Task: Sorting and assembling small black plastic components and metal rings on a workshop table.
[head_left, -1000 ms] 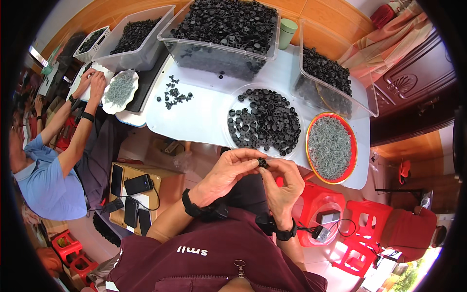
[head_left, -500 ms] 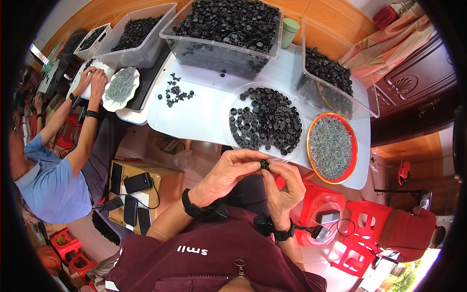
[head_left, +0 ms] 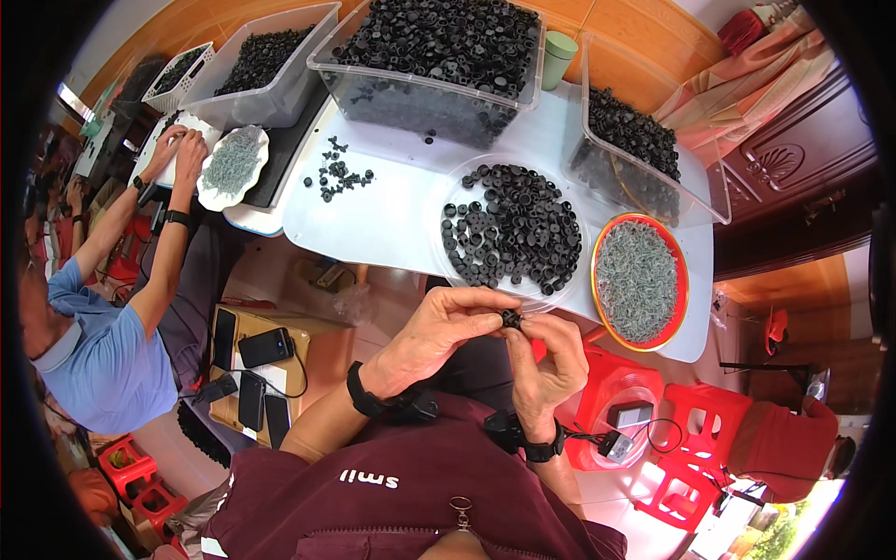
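Between the fingertips of both hands is a small black plastic part (head_left: 511, 318), held just in front of the table's near edge. My left hand (head_left: 446, 329) pinches it from the left with thumb and fingers. From the right, my right hand (head_left: 549, 359) closes thumb and forefinger on it. The fingers cover much of the part, so its exact form is hard to make out. Just beyond my hands, a clear round tray (head_left: 446, 271) holds many loose black plastic caps (head_left: 513, 224). A red bowl (head_left: 684, 289) of grey screws (head_left: 639, 280) stands to its right.
Clear bins (head_left: 420, 107) of black parts line the back of the table (head_left: 392, 224), with a green cup (head_left: 558, 58) among them. A small group of black pieces (head_left: 341, 175) lies left. A co-worker (head_left: 112, 345) sits at left; red stools (head_left: 705, 420) stand right.
Both hands stay nearly in place, still pinching the black part, which has turned or shifted very slightly to the right. The view has moved a little.
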A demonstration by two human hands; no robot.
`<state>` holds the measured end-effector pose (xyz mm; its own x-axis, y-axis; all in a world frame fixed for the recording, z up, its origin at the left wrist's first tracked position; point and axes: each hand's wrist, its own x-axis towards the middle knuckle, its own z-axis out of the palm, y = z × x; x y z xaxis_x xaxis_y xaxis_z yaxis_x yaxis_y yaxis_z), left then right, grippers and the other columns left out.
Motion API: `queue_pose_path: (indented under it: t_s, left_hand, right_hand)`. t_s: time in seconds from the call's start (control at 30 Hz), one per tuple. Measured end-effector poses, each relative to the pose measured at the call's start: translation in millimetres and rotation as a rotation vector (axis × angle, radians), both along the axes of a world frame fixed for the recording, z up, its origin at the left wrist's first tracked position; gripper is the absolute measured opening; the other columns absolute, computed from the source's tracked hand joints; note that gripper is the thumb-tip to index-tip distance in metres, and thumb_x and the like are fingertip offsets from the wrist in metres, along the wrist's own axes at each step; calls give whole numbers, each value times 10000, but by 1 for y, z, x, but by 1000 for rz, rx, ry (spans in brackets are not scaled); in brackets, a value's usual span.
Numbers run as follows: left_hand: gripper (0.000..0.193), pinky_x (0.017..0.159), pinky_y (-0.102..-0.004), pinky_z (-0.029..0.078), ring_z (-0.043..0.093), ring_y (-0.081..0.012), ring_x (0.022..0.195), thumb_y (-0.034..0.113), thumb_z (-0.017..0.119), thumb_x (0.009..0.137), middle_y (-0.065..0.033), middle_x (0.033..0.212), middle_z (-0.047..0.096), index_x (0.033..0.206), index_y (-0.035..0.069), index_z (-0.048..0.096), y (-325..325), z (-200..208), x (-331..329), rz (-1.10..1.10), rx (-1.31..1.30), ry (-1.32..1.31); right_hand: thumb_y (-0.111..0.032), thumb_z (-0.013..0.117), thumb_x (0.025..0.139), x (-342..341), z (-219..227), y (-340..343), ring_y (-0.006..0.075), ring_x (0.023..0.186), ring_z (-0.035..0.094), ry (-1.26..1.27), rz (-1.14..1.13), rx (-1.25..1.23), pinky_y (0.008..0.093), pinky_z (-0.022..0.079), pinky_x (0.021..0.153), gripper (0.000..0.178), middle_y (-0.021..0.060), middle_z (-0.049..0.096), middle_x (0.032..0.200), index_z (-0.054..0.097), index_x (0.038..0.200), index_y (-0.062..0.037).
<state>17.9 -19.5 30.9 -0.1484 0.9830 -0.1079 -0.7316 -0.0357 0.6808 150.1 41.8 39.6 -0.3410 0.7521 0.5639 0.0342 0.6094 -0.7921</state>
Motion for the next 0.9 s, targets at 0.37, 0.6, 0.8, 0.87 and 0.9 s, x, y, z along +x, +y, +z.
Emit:
queue_pose_path:
  t_s: [0.37, 0.6, 0.8, 0.87, 0.9]
  left_hand:
    - [223, 782, -270, 517, 616, -147, 885, 19, 595, 842, -105, 976, 635, 1059, -34, 590, 2, -2, 1, 15, -7, 20]
    - [174, 746, -250, 509, 609, -140, 840, 7, 601, 833, -97, 930, 632, 999, -31, 639, 2, 2, 0, 79, -15, 183]
    - [181, 753, -237, 515, 617, -123, 841, 22, 605, 841, -71, 916, 643, 1014, -13, 643, 1, 4, -1, 104, 3, 279]
    - [167, 722, -241, 502, 601, -133, 807, -14, 588, 833, -90, 912, 630, 988, -31, 648, 1, 5, 0, 112, -29, 244]
    - [167, 722, -241, 502, 601, -133, 807, -14, 588, 833, -90, 912, 630, 988, -31, 648, 1, 4, 0, 112, -28, 244]
  right_hand:
    - [94, 727, 639, -1, 1, 0, 203, 727, 624, -3, -35, 152, 271, 499, 629, 232, 107, 633, 821, 653, 837, -4]
    - [100, 719, 643, -1, 2, 2, 212, 719, 633, -25, -16, 200, 275, 513, 618, 223, 111, 636, 829, 657, 831, -4]
    - [77, 727, 651, -1, 1, 1, 203, 736, 620, -65, -24, 201, 266, 496, 638, 213, 112, 643, 839, 669, 832, -20]
    - [82, 717, 650, 0, -1, 1, 209, 712, 631, -89, -32, 252, 274, 513, 605, 223, 102, 636, 832, 672, 845, -17]
    - [82, 717, 650, 0, -1, 1, 209, 712, 631, -89, -33, 253, 274, 513, 605, 223, 102, 636, 832, 672, 845, -17]
